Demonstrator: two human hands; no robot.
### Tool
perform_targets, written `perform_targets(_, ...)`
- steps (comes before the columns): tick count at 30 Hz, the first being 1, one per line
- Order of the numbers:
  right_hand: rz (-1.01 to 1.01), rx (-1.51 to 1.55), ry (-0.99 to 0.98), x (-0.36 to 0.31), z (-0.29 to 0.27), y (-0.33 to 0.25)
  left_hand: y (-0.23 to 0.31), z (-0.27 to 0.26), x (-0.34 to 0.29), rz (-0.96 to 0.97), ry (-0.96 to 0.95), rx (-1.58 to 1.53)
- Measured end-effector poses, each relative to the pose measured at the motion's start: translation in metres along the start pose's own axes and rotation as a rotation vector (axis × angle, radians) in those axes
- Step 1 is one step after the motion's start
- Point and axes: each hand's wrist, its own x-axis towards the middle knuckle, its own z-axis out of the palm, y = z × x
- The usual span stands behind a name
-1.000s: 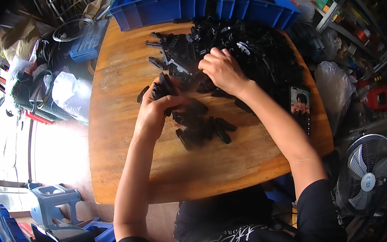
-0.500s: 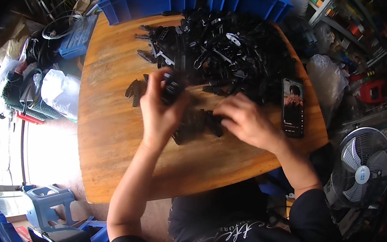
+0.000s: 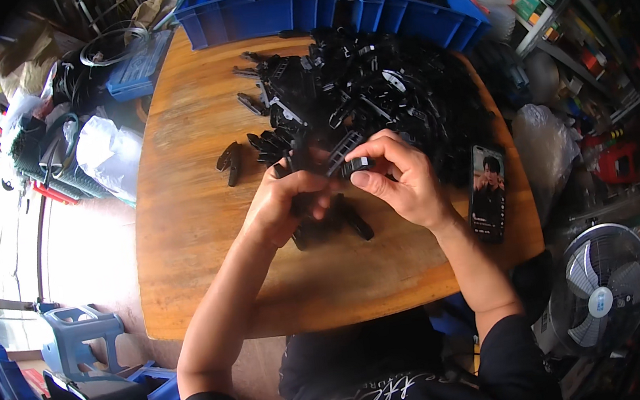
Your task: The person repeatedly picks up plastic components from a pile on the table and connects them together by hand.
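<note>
My left hand (image 3: 288, 202) is closed around a dark black plastic part (image 3: 300, 158), blurred and partly hidden by the fingers. Beside it, my right hand (image 3: 407, 180) pinches a black slotted plastic piece (image 3: 346, 151) with a shiny end between thumb and fingers. The two hands almost meet over the table, just in front of a heap of black plastic parts (image 3: 424, 107). Below them a long black part (image 3: 356, 219) lies on the wood. To the left of my hands rests a separate black forked piece (image 3: 230, 163).
The wooden table (image 3: 201, 270) carries a phone (image 3: 488, 191) with a lit screen at its right side. Along the far edge stand a blue bin (image 3: 262, 17) and another blue bin (image 3: 420, 8) with dark contents. A fan (image 3: 600, 297) is at the lower right, a stool (image 3: 81, 337) at the left.
My right hand has risen from the parts on the table and now holds the slotted piece. My left hand has come down and right, toward it.
</note>
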Motion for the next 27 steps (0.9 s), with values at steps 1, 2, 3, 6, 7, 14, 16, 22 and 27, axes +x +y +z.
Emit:
perform_targets(1,-0.126,0.002,0.036,-0.001,-0.001,0.007,0.001,0.003,0.001,0.002,-0.001,-0.004)
perform_targets(2,-0.106,0.17,0.053,-0.003,0.001,0.013,0.004,0.007,0.001,0.004,-0.01,0.001)
perform_targets(3,-0.099,0.17,0.056,-0.002,0.002,0.016,0.004,0.009,0.001,-0.001,-0.019,0.009)
perform_targets(6,-0.036,0.442,0.022,-0.003,0.003,0.021,0.001,0.001,-0.002,-0.07,-0.098,-0.178)
perform_targets(7,0.014,0.587,-0.021,-0.003,0.006,0.023,-0.001,0.0,-0.002,-0.116,-0.156,-0.267)
perform_targets(14,-0.017,0.31,0.076,-0.008,0.009,0.018,-0.002,0.019,-0.003,0.122,0.069,0.392)
perform_targets(16,0.006,0.384,0.088,-0.009,0.009,0.013,-0.001,0.02,-0.005,0.106,0.099,0.371)
perform_targets(22,0.067,0.518,0.072,-0.011,0.009,0.012,-0.001,0.017,-0.006,0.033,0.091,0.215)
perform_targets(27,0.096,0.483,0.099,-0.012,0.008,0.011,0.005,0.019,-0.009,0.041,-0.003,0.245)
